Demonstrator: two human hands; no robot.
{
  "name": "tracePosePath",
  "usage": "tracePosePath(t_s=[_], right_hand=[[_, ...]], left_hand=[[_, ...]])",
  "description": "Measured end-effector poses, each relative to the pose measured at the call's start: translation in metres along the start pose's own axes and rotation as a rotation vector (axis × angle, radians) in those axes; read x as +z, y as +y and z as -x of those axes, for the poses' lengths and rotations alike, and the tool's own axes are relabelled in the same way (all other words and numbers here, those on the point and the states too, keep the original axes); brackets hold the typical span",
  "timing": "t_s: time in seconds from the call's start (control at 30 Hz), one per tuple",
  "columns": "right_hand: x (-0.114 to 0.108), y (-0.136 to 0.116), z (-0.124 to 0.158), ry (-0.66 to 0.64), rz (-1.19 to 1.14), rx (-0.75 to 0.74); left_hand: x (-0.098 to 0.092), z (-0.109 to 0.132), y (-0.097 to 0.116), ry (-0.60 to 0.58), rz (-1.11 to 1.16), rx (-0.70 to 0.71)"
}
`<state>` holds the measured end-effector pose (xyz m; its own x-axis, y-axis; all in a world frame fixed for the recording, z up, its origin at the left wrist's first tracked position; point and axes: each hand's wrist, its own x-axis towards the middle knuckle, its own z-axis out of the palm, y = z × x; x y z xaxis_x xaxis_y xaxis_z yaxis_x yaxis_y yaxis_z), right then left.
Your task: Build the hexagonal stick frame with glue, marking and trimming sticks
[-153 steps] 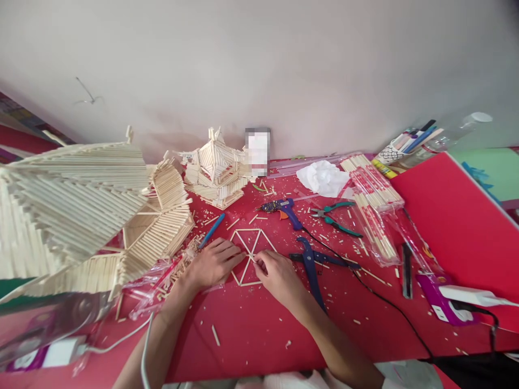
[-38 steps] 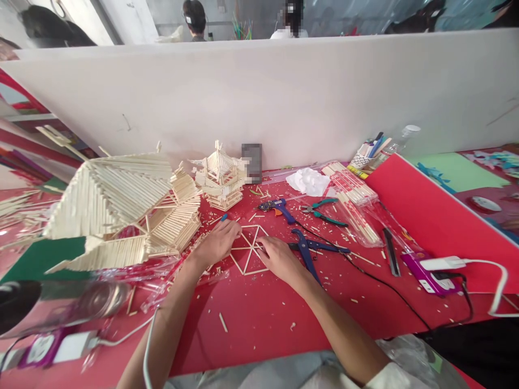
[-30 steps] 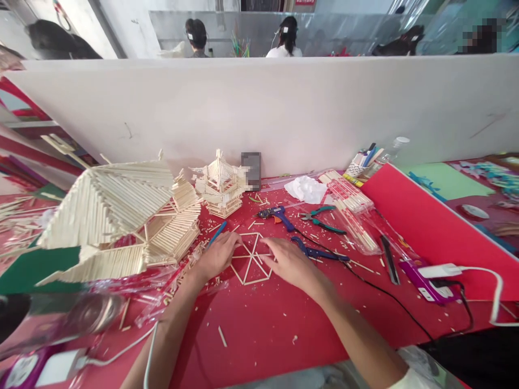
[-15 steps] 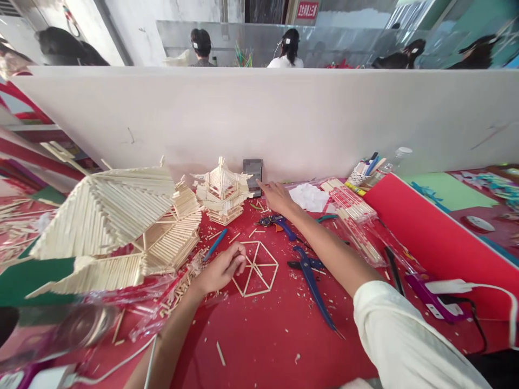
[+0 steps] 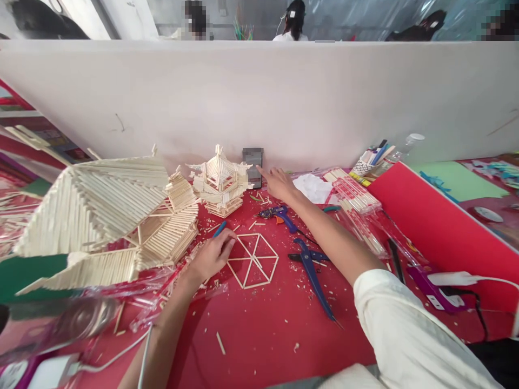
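A flat hexagon of thin wooden sticks (image 5: 252,260) with spokes lies on the red table (image 5: 263,335). My left hand (image 5: 211,256) rests beside its left edge, fingers loosely curled, touching the sticks and holding nothing I can see. My right hand (image 5: 279,183) is stretched far back, index finger extended and touching a small dark phone (image 5: 253,165) propped against the white partition (image 5: 259,97). A small stick pagoda model (image 5: 219,180) stands just left of the phone.
A large stick roof structure (image 5: 105,210) fills the left. A blue glue gun (image 5: 279,215), blue cutters (image 5: 312,267), green pliers (image 5: 331,208), packs of sticks (image 5: 357,197), crumpled tissue (image 5: 313,188), a purple power strip (image 5: 432,286) and a red board (image 5: 441,227) lie right. People sit beyond the partition.
My right hand left the hexagon and reached back to the phone, where it stays. My left hand stayed by the hexagon's left edge. The camera view tilted up and down.
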<state>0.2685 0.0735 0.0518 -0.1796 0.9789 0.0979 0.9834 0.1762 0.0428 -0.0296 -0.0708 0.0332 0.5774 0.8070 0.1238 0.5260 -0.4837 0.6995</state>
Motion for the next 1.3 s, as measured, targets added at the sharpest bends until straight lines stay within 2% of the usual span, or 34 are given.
tracePosePath(t_s=[0.13, 0.27, 0.37, 0.5, 0.6, 0.7, 0.9, 1.13, 1.3], right_hand=[[-0.007, -0.001, 0.001, 0.001, -0.015, 0.064], [-0.021, 0.002, 0.022, 0.108, -0.050, 0.059], [-0.034, -0.006, 0.059, 0.157, -0.119, 0.006], [-0.038, -0.037, 0.128, 0.049, -0.314, -0.159], [-0.027, -0.069, 0.173, -0.031, -0.385, -0.271], [-0.010, -0.092, 0.199, -0.062, -0.399, -0.304], [0.012, -0.100, 0.204, -0.040, -0.364, -0.268], [0.023, -0.099, 0.205, -0.019, -0.433, -0.272], [0.024, -0.099, 0.206, -0.014, -0.492, -0.252]], left_hand=[[0.011, 0.000, -0.001, -0.137, -0.177, 0.106], [0.022, -0.001, -0.002, -0.177, -0.268, 0.183], [0.027, 0.000, 0.000, -0.174, -0.313, 0.192], [0.030, 0.001, 0.003, -0.151, -0.319, 0.174], [0.031, 0.000, 0.004, -0.154, -0.277, 0.147], [0.033, -0.001, 0.005, -0.150, -0.249, 0.124], [0.041, -0.002, 0.006, -0.127, -0.192, 0.100], [0.051, -0.002, 0.014, -0.132, -0.371, 0.043], [0.049, -0.001, 0.019, -0.138, -0.425, 0.052]])
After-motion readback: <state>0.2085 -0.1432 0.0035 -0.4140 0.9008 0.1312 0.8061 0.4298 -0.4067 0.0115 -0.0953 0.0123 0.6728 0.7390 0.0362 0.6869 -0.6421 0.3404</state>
